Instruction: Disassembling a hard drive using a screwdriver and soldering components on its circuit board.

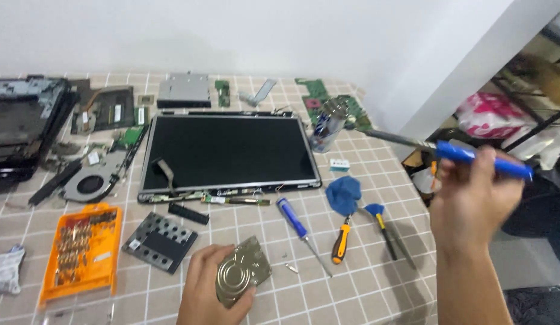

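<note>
We grip hard drive (243, 272) in left hand (211, 283), fingers clamped on edges, low over tiled table (364, 289). Right hand (472, 198) fist-wrapped round blue-handled screwdriver (436, 147), raised. Risk: shaft swings near laptop screen panel (229, 153), could scratch it; loose screw (291, 268) could roll off.

Place: improvised home repair bench, not a fitted workshop.
Surface: table (364, 289) under a checked household cloth, against a plain white wall.
Evidence of repair: bare laptop screen panel (227, 153), cooling fan (90, 183), green circuit boards (319, 96), orange bit case (81, 250), loose screwdrivers (301, 225).
Surroundings: metal shelving with bagged clutter (487, 114) at right.
</note>
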